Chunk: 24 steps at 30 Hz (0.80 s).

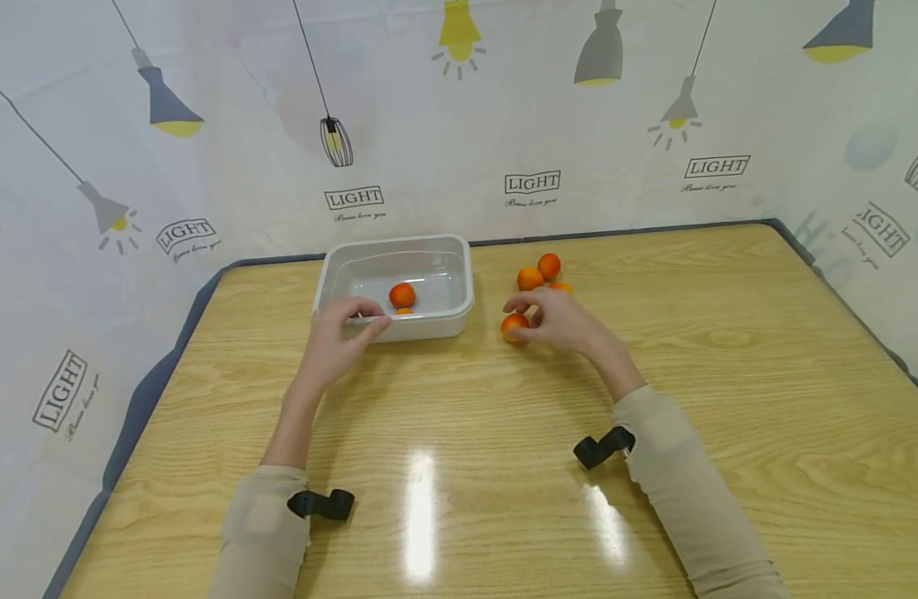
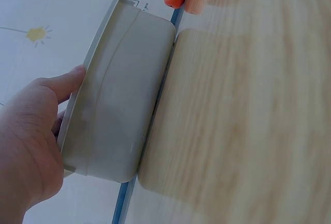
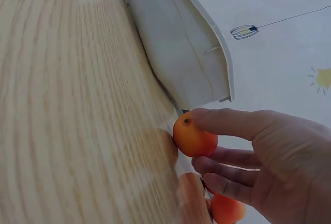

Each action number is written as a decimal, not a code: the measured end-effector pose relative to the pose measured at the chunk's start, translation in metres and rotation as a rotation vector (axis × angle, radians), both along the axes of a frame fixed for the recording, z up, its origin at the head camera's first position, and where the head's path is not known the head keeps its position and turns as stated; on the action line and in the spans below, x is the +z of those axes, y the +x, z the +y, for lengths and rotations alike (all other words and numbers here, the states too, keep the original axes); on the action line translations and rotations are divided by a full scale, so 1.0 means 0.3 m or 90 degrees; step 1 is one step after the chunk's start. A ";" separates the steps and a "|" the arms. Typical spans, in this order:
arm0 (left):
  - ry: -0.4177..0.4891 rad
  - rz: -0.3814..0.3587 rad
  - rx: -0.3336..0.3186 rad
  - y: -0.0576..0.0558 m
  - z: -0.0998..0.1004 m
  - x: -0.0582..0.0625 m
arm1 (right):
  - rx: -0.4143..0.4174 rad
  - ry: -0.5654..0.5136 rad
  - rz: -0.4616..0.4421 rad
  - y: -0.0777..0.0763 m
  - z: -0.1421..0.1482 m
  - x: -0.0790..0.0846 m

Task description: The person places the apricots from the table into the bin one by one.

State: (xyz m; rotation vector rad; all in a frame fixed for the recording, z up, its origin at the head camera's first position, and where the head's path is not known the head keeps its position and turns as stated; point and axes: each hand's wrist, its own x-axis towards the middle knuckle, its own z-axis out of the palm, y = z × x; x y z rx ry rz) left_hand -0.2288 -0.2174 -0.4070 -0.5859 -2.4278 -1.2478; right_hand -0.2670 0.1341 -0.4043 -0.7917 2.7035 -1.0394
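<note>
A white plastic basin (image 1: 436,327) stands near the back edge of the table. My left hand (image 1: 337,341) grips its front rim at the left corner, thumb outside and fingers over the inner side. Inside the basin lie an orange (image 1: 402,295) and another one mostly hidden behind the front wall. To the right of the basin, my right hand (image 1: 567,323) pinches an orange (image 3: 194,135) with a dark stem spot, thumb on one side and fingers on the other. This orange is right at the tabletop.
Behind the right hand are several more oranges (image 1: 530,278), one partly covered by that hand. The wooden table (image 1: 503,466) reaches back to a wall covering (image 1: 444,166) printed with lamps. A black wrist camera (image 1: 604,448) sits on each forearm.
</note>
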 end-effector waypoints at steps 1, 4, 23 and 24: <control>-0.001 0.000 0.000 -0.001 0.000 0.000 | -0.002 0.002 -0.007 0.000 0.000 0.001; -0.001 -0.002 0.001 -0.002 0.000 0.000 | -0.005 0.003 -0.024 0.001 0.001 0.004; -0.009 0.000 -0.001 -0.003 -0.003 -0.002 | -0.039 -0.096 0.045 0.001 -0.021 0.068; -0.010 -0.002 -0.001 -0.004 -0.003 -0.002 | -0.040 -0.102 0.054 0.001 -0.024 0.072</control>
